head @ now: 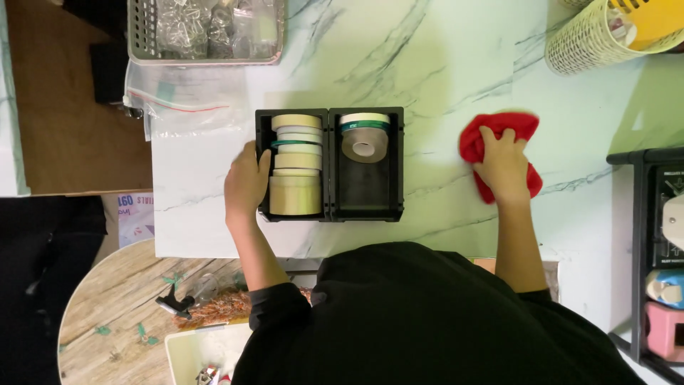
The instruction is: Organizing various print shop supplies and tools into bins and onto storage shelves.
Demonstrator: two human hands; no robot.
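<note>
My left hand point(246, 184) grips the left side of a black two-bin organizer point(329, 214) on the white marble table point(427, 78). Its left bin holds several tape rolls point(296, 167) stacked on edge. The right bin holds a green-edged roll and a grey roll point(364, 142). My right hand point(504, 165) presses down on a crumpled red cloth point(474, 142) to the right of the organizer, fingers curled into it.
A grey basket point(206, 32) with clear bags stands at the back left, with a zip bag point(182, 103) in front of it. A cream mesh basket point(591, 39) is at the back right. A black rack point(641, 249) stands at the right edge. A round wooden table point(114, 306) lies lower left.
</note>
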